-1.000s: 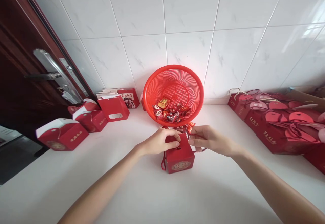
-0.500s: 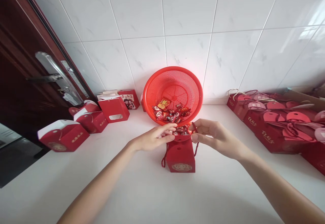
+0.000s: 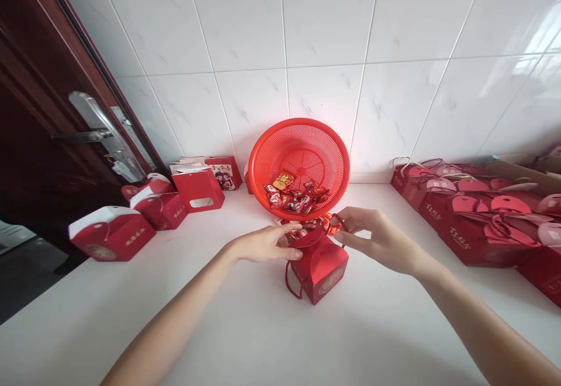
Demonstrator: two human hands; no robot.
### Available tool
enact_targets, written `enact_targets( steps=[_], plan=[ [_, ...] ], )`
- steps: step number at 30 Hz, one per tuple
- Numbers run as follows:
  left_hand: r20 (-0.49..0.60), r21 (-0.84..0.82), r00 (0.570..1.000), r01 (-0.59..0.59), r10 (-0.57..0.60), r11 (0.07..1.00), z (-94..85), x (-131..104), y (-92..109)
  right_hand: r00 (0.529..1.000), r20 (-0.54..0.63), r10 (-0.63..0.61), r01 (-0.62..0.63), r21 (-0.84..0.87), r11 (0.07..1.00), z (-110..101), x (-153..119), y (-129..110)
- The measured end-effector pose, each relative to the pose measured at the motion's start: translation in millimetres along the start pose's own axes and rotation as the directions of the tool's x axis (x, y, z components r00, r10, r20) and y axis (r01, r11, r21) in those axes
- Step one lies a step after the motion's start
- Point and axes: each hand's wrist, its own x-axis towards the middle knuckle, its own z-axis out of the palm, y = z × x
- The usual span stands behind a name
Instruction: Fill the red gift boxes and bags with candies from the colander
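A small red box (image 3: 324,269) stands on the white table in front of me, turned at an angle, its top flaps partly up and wrapped sweets (image 3: 313,225) showing at its far side. My left hand (image 3: 267,243) is at the box's left side, thumb and fingers apart around a flap. The right hand (image 3: 362,231) pinches the dark red cord (image 3: 337,221) at the box's upper right. Another loop of cord (image 3: 293,284) hangs down at the left. Just behind, a red mesh basket (image 3: 302,126) leans against the wall with several wrapped sweets (image 3: 298,196) in it.
Several red boxes (image 3: 114,235) stand at the left, near a dark door (image 3: 39,70) with a metal handle. Many closed red gift boxes (image 3: 473,228) are packed together at the right. A tiled wall (image 3: 324,18) runs behind the white table (image 3: 280,345).
The box has turned, so a corner now points toward me. My left thumb has moved lower along its left side, while the right hand stays at the cord.
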Motion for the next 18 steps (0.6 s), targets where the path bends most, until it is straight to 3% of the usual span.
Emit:
enact_targets(
  steps=[4,13,18],
  plan=[
    [0.083,-0.083,0.996,0.028,-0.022,0.996,0.5,1.3,-0.1,1.000,0.003,-0.005,0.005,-0.014,1.000,-0.1,-0.5,-1.3],
    [0.089,-0.337,0.996,0.059,-0.030,0.940,0.3,8.8,-4.2,1.000,-0.017,0.000,-0.001,-0.010,1.000,-1.9,-0.7,0.6],
    [0.122,-0.455,0.986,0.159,-0.116,0.876,-6.0,5.1,0.3,0.998,-0.060,0.007,-0.009,-0.033,0.999,-3.8,-0.3,4.6]
  ],
)
